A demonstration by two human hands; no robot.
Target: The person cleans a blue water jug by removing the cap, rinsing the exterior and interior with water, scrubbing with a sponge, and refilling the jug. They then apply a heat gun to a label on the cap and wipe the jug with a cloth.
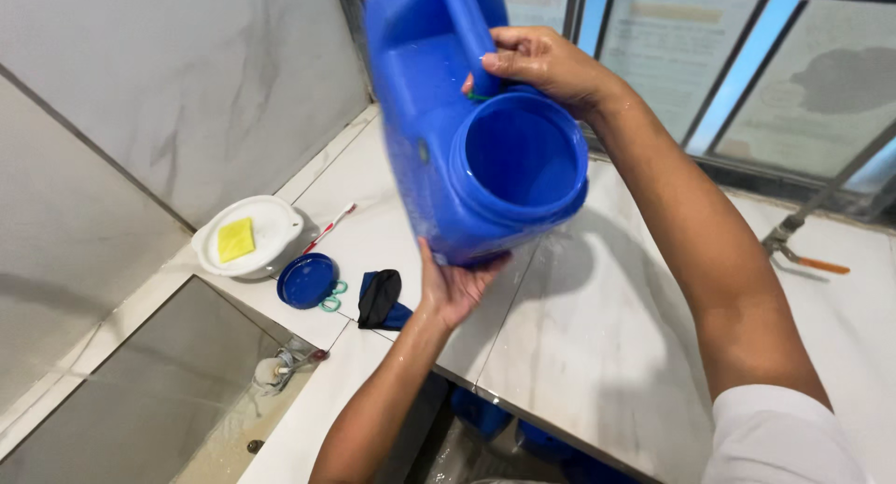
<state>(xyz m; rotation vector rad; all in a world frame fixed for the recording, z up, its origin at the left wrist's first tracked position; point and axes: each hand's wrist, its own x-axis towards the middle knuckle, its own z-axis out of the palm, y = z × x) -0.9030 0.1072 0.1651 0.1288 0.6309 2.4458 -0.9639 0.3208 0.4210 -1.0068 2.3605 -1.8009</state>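
Note:
A large blue plastic jug [439,120] with a wide open mouth is held up above a white tiled counter [597,344], its mouth turned toward me. My right hand [546,64] grips its handle near the top. My left hand [457,288] supports the jug from below with the palm against its bottom edge. The inside of the jug looks blue and I see nothing in it.
A blue lid [306,280] with a green ring lies on the counter beside a black and blue cloth [381,299]. A white bowl [271,224] holds a yellow sponge [235,239]. A red-and-white toothbrush [329,228] lies nearby. A sink basin [187,391] is at lower left. Pliers [803,251] rest at right.

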